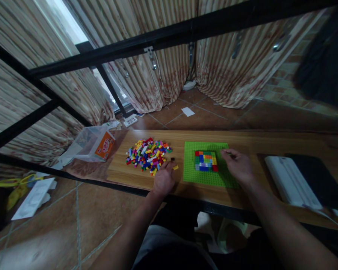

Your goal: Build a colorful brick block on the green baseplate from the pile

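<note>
My left hand [165, 179] is hovering beside the brick pile [146, 154] toward the desk's [177, 144] left end, my right hand [239, 165] at the right edge of the green baseplate [190, 150] bearing the brick block [206, 161]; I can't tell whether either is grasping anything. I'd be separating pieces singly.

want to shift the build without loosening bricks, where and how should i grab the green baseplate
Likely best by the bare left and right margins of the green baseplate, one hand low from each side: it lies flat on the wooden table, and the coloured brick build sits inside its edges. The right hand is at the right edge.
</note>
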`<action>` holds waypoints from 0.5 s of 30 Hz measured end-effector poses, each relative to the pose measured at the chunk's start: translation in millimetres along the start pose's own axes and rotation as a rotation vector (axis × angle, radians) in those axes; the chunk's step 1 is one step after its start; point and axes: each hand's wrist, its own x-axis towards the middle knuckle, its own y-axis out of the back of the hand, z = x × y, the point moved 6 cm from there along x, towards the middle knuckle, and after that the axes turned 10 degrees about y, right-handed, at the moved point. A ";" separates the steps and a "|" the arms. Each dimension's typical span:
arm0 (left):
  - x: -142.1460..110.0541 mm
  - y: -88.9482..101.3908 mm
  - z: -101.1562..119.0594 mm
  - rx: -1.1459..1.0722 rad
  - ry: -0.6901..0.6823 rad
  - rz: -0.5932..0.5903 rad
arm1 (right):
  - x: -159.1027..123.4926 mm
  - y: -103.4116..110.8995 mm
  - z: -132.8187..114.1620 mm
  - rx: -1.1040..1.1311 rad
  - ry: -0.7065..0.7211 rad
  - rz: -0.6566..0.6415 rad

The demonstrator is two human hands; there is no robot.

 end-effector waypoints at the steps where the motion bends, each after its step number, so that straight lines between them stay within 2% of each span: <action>1: -2.4 0.3 -0.4 0.000 -0.007 -0.002 | -0.6 0.3 -0.8 -0.007 -0.006 -0.005; 5: -9.6 3.4 -7.9 0.009 -0.003 0.005 | -1.6 -0.6 1.1 -0.032 -0.042 -0.053; 10: -16.1 11.1 -22.6 0.045 0.070 0.034 | -1.1 -2.6 9.6 -0.058 -0.053 -0.086; 15: -13.0 28.6 -37.2 0.045 0.146 0.123 | -2.6 -3.1 12.4 -0.090 -0.049 -0.105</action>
